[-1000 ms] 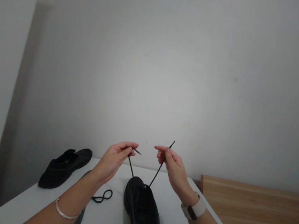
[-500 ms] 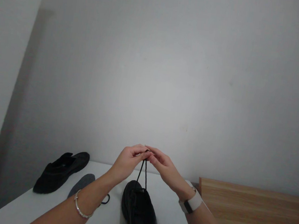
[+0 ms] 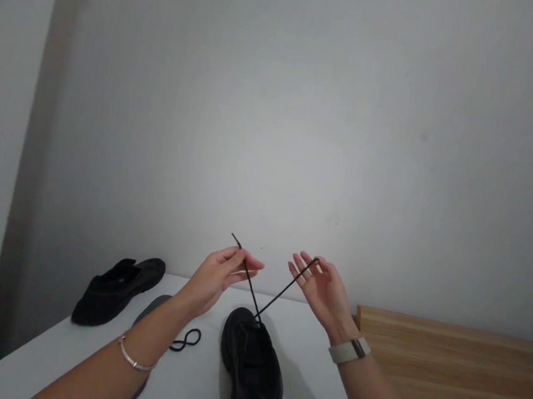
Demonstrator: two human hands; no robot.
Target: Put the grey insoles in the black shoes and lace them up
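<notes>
A black shoe [image 3: 253, 369] stands on the white table with its toe pointing away from me. From its front, two lengths of black shoelace [image 3: 286, 288] rise and cross just above the shoe. My left hand [image 3: 220, 277] pinches one length, and a short tip of it sticks up past the fingers. My right hand [image 3: 326, 291], palm turned up, pinches the other length between thumb and index finger while its remaining fingers spread. Both hands are above the shoe, apart from each other.
A second black shoe [image 3: 118, 289] rests at the table's far left. A grey insole [image 3: 156, 304] lies partly hidden under my left forearm, beside a looped black lace [image 3: 185, 340]. The white table [image 3: 199, 383] meets a wall behind; a wooden board [image 3: 453, 371] stands at right.
My hands were together above the shoe with both laces between them. They have moved apart, left and right, and the lace lengths now cross instead of rising side by side.
</notes>
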